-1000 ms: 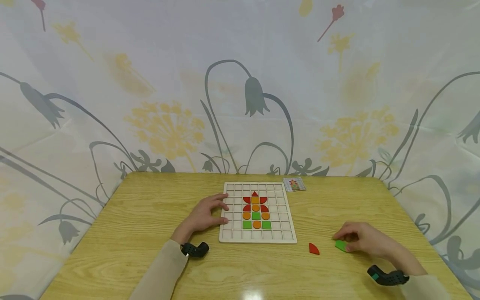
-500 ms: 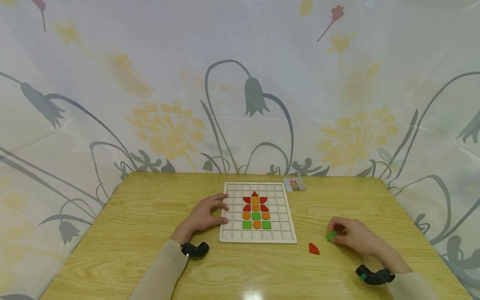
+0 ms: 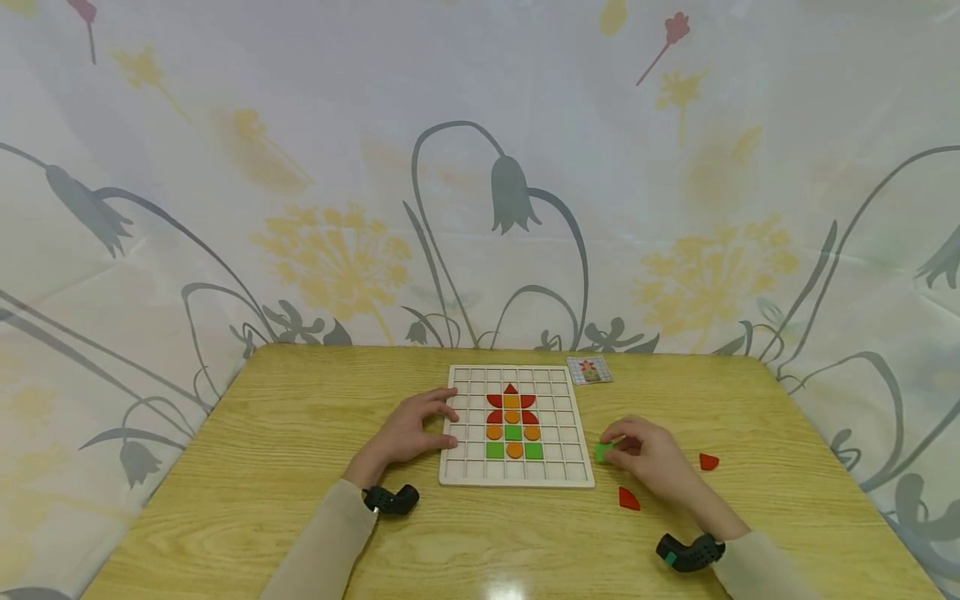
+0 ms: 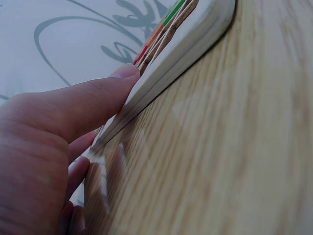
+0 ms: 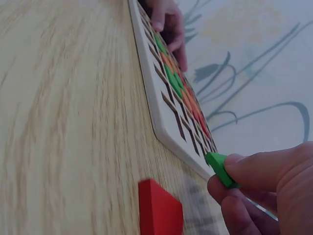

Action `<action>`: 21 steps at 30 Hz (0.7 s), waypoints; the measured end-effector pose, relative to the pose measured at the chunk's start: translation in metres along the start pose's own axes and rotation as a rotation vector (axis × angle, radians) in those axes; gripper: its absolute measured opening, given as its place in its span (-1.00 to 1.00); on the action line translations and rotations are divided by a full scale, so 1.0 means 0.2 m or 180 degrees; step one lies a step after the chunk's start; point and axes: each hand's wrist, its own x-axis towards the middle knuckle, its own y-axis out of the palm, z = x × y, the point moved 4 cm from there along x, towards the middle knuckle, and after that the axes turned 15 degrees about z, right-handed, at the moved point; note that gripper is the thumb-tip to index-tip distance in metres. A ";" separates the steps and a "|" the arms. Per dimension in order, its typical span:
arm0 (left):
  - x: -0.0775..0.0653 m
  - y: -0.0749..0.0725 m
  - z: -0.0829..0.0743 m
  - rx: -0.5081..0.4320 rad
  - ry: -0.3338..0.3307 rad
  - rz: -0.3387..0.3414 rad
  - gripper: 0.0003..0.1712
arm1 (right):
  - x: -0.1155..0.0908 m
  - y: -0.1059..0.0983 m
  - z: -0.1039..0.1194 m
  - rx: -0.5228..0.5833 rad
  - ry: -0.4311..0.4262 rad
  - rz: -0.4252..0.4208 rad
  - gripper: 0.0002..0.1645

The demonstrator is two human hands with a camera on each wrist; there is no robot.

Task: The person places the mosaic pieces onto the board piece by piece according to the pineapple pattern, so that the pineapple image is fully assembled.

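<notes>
A white square grid board lies mid-table, bearing red, orange and green tiles in a flower-like figure. My left hand rests at its left edge; in the left wrist view the thumb touches the board's rim, fingers relaxed along it. Just right of the board, my right hand pinches a small green tile between thumb and fingers. The tile's full outline is partly covered by the fingers. Two red quarter-round tiles lie loose: one red tile below the hand, another red tile to its right.
A small pattern card lies off the board's upper right corner, showing a similar figure on a grid. The wooden table ends at a flower-printed cloth behind. Each wrist wears a black camera band.
My right hand has carried the green tile left, from the table's right side to beside the board. A red tile formerly behind the hand now shows. My left hand stays put.
</notes>
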 end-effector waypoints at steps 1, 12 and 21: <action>0.00 0.00 0.00 0.0000 -0.0003 0.0000 -0.71 | 0.01 0.02 0.01 0.0034 -0.0032 -0.0010 -0.83; 0.00 0.00 0.00 -0.0048 -0.0013 0.0005 -0.72 | 0.12 0.19 0.14 0.0491 -0.0141 0.0464 -0.76; 0.00 0.00 0.00 -0.0042 -0.0030 0.0009 -0.72 | 0.20 0.29 0.25 0.0392 -0.0516 0.0655 -0.81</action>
